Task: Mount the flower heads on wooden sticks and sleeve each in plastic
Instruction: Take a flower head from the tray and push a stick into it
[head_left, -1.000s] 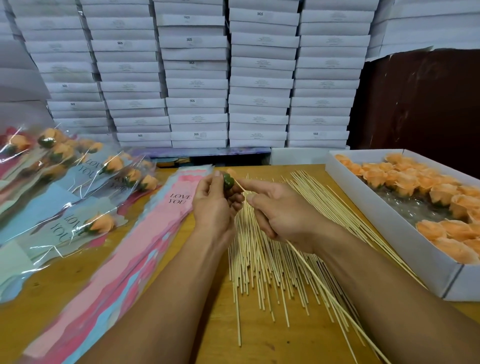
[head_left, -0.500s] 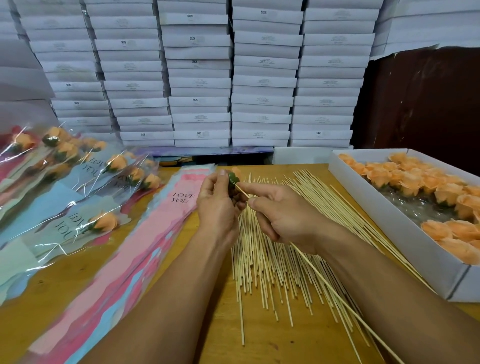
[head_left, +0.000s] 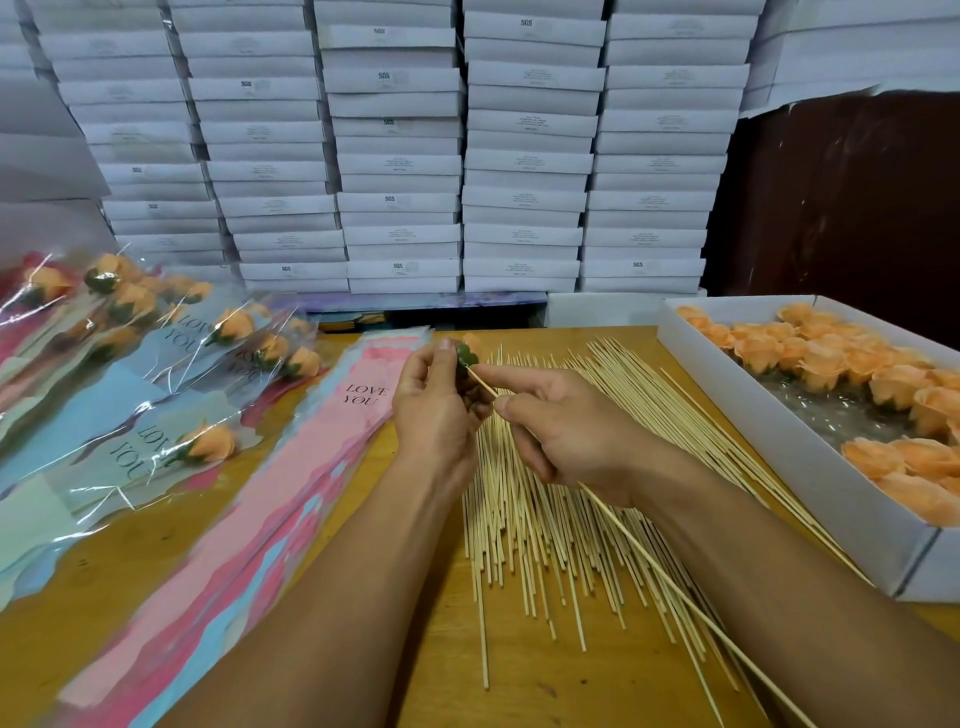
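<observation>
- Since the earlier frames: both hands sit slightly farther across the table; grips on flower and stick unchanged.
- Wooden table: work surface, bare at near centre.
- Loose sticks: fanned heap at centre, directly beneath both hands, running from near to far right.
- White tray: right side, holding peach flower heads in rows over crinkled clear film; its right part is cut off by the frame edge.
- Pink sleeves: stack printed "LOVE YOU", lying diagonally just left of the left forearm.
- Finished sleeved flowers: pile at far left, overlapping, glare on the plastic; count unclear.
- White boxes: stacked wall along the far edge of the table.
- Left hand: fingers curled round a flower head, held above the far end of the stick heap; only the green base and a sliver of peach petal show past the thumb, the rest hidden in the palm.
- Right hand: thumb and forefinger pinch a single stick near its far tip; the tip meets the green base of the flower head.
- Stick shaft: passes under the right palm, then runs near-right along the forearm and leaves the bottom edge, end cut off.
- Depth of the tip in the base: cannot tell.
</observation>
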